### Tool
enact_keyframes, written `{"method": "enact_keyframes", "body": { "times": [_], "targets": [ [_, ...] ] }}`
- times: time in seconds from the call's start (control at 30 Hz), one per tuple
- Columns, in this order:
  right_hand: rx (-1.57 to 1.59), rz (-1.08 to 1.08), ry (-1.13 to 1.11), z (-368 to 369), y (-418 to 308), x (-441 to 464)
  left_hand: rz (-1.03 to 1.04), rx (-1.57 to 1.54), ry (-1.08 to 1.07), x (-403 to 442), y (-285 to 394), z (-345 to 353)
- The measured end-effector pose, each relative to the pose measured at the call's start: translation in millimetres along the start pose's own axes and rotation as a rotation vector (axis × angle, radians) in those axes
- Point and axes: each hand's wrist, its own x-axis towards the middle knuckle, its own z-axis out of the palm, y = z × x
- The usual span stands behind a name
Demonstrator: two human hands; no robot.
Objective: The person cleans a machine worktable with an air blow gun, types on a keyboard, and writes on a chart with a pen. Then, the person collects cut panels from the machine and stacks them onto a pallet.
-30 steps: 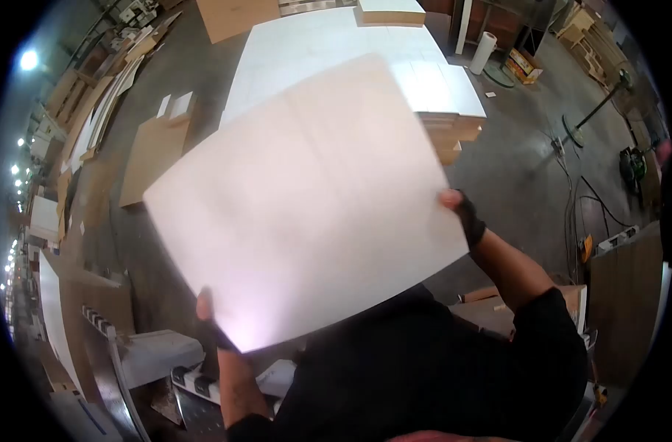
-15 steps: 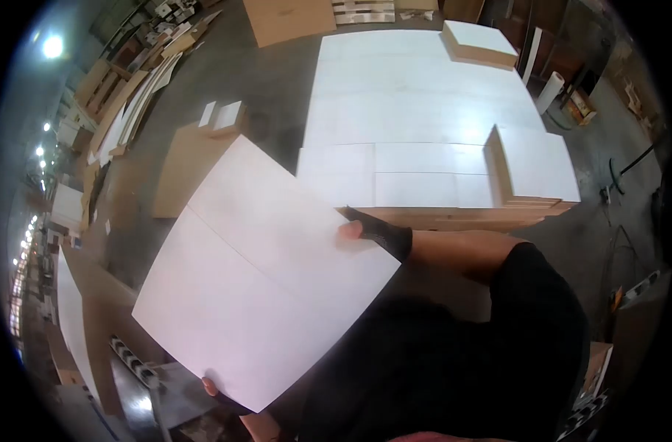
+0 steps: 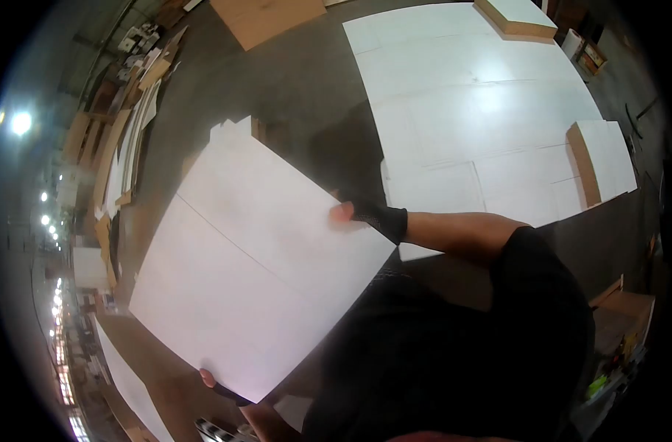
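You have the white board [image 3: 269, 280] up in front of your torso, slanted in view; left grip [image 3: 222, 389] is closed on it by the near corner, right grip [image 3: 369, 219] on the right-hand edge, thumb on the face; fingers underneath are hidden, can't tell how deep they hook.

Main risk: both holds sit toward your side, so the far end could droop and twist the board out of the left grip, which shows little more than a thumb on top; a slick face would make that worse. A thin line [image 3: 225, 237] crosses the face; can't tell if it's a joint or a mark; if a joint, the halves could shift.

Around you: wide white panels [image 3: 461, 81] ahead right, with a small stack [image 3: 608, 158] on their right edge and another block [image 3: 523, 15] on the far corner; swing right and you could clip an edge there. White offcuts [image 3: 233, 131] show just past the board's far corner; can't judge the gap; tall panel [image 3: 133, 376] on your lower left could catch the near edge; the board also blocks your view of the floor [image 3: 306, 96] beneath it, so a trip is possible.
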Motion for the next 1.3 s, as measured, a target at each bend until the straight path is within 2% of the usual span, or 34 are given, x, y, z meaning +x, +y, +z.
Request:
{"method": "enact_keyframes", "body": {
  "times": [0.1,0.17,0.23,0.3,0.37,0.47,0.5,0.57,0.63,0.67,0.77,0.87,0.97,1.03,1.1,1.13,1.17,1.23,1.3],
  "targets": [
    [0.003,-0.268,0.118,10,-54,61,-0.044,0.058,-0.07,120,10,15],
    [0.029,-0.172,0.039,7,-90,121,-0.082,0.054,-0.064,197,26,3],
    [0.049,-0.134,0.036,1,-117,165,-0.391,-0.384,-0.491,293,27,-73],
    [0.055,-0.187,0.105,-14,-134,211,-0.411,-0.426,-0.535,368,24,-72],
    [0.115,-0.21,0.111,-33,-150,254,-0.147,-0.067,-0.17,415,29,1],
    [0.094,-0.261,0.196,-44,-184,314,-0.225,-0.158,-0.209,532,15,-8],
    [0.071,-0.287,0.245,-48,-197,334,-0.253,-0.156,-0.28,578,9,-16],
    [0.181,-0.301,0.328,-59,-219,381,-0.32,-0.151,-0.42,673,-3,-28],
    [0.226,-0.324,0.411,-76,-226,421,-0.311,-0.052,-0.415,752,-13,-19],
    [0.192,-0.347,0.454,-98,-222,424,-0.299,-0.009,-0.425,777,-21,-3],
    [0.195,-0.43,0.703,-108,-267,466,-0.332,0.002,-0.365,877,-37,70],
    [0.321,-0.545,0.783,-156,-287,506,-0.466,0.017,-0.627,979,-63,134],
    [0.506,-0.662,0.759,-198,-319,537,-0.509,0.165,-0.713,1055,-98,218],
    [0.504,-0.698,0.818,-235,-346,556,-0.683,0.109,-0.837,1152,-143,230],
    [0.393,-0.68,1.003,-282,-371,565,-0.869,0.002,-0.988,1212,-193,288],
    [0.343,-0.835,1.05,-265,-415,564,-0.821,0.017,-1.015,1219,-204,329],
    [0.201,-0.868,0.996,-315,-411,574,-0.753,0.03,-1.04,1231,-217,368],
    [0.287,-0.894,0.914,-361,-432,586,-0.792,0.046,-1.079,1294,-257,410],
    [0.342,-0.96,1.039,-382,-460,595,-0.835,0.063,-1.127,1341,-294,458]
  ]
}}
